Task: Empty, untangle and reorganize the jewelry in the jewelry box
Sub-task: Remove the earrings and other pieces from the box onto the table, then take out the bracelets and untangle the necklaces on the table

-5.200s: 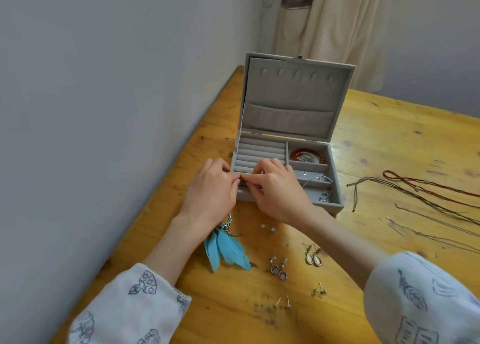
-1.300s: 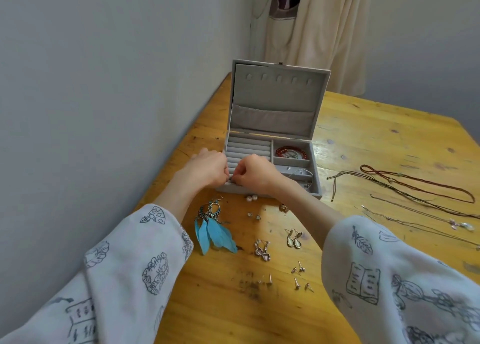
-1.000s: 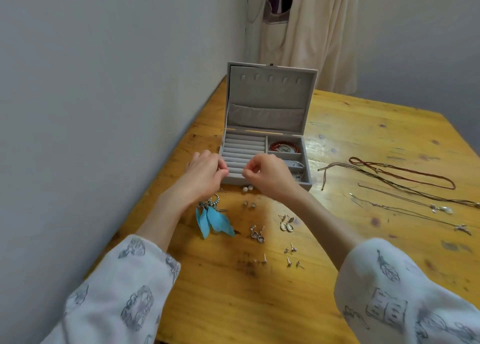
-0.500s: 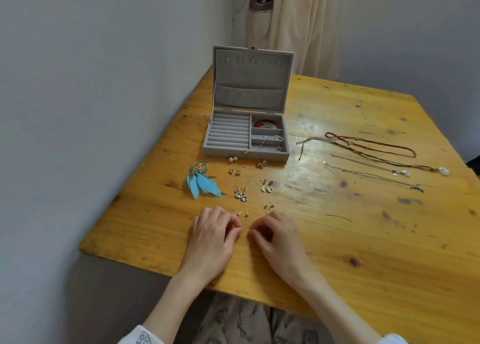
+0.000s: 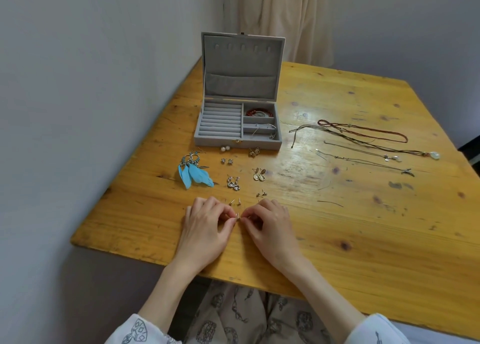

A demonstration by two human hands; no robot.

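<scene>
Nearest the table's front edge, the left hand (image 5: 205,226) and the right hand (image 5: 270,226) meet fingertip to fingertip, each with fingers curled in a pinch on a tiny stud earring (image 5: 237,215) held just above the wooden table (image 5: 363,239). A piece so small could slip from the pinch, roll off the near edge and be lost on the floor. Just beyond lie more loose studs (image 5: 235,201); a sweep of a wrist could scatter them or mix up pairs. Farther on sit drop earrings (image 5: 233,182) and blue feather earrings (image 5: 194,172). To the right, several necklaces (image 5: 363,141) lie stretched close together and could tangle again if dragged. Farthest, the jewelry box (image 5: 237,125) stands open with a red bracelet (image 5: 259,112) inside, so emptying looks unfinished.
</scene>
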